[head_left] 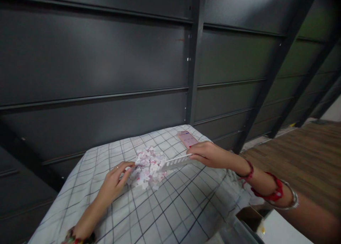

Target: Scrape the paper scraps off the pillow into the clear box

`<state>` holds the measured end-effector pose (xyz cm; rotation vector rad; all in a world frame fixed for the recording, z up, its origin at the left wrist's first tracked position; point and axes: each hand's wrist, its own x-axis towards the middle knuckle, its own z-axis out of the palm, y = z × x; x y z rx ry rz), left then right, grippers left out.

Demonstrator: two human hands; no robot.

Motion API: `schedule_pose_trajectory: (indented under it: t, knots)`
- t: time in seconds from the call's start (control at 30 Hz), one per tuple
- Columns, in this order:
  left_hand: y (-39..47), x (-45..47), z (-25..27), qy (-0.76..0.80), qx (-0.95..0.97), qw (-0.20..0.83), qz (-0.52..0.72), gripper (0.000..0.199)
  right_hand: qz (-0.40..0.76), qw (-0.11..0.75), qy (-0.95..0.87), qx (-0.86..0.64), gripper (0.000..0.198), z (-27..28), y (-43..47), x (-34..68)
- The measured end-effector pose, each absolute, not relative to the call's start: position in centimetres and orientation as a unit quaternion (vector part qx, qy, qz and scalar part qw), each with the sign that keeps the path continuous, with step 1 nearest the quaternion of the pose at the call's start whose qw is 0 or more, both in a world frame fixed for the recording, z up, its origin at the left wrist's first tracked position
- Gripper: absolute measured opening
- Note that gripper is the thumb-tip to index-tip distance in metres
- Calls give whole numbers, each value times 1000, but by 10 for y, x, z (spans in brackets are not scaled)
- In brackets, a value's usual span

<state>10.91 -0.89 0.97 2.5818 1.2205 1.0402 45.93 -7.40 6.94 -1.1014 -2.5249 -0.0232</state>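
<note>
R hand [204, 153]: fingers are pinching wht. perf. tray [174, 162]; paper scraps [149, 167] are lying L of them, at tray's far end. L hand [114, 180]: fingers are curling at scraps' edge; pinch, can't tell.

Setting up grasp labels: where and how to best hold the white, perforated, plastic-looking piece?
Probably its right end, pinched from the right, as the right hand does: the perforated piece is long and narrow, and its left end meets the pile of small white paper scraps, leaving the right end clear of them.
</note>
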Motion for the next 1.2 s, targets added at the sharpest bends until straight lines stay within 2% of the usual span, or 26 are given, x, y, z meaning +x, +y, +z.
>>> schedule_pose_trajectory:
  t: [0.2,0.33,0.47,0.53,0.63,0.73,0.87,1.03,1.2]
  knots:
    - [-13,111,-12,316,920,-1,229,36,11,164,-906,-390,26,51,-87,463]
    - [-13,110,-17,288,935,-56,200,59,22,137,-905,-401,24,50,-88,457]
    - [-10,106,-26,287,935,-77,192,75,74,89,-906,-407,48,58,-87,450]
    - [-8,105,-29,291,934,-79,192,77,88,65,-913,-393,42,61,-83,447]
    - [-8,104,-30,296,933,-78,191,78,75,60,-925,-367,20,67,-72,447]
    - [-9,105,-30,293,934,-77,189,80,36,96,-928,-358,19,75,-53,453]
    - [-12,107,-30,293,939,-69,165,82,-37,189,-919,-344,21,75,-23,459]
    - [-14,108,-28,301,943,-54,131,86,-113,285,-902,-303,24,50,-6,456]
    - [-15,111,-23,309,944,-51,101,86,-168,346,-884,-267,25,31,-7,460]
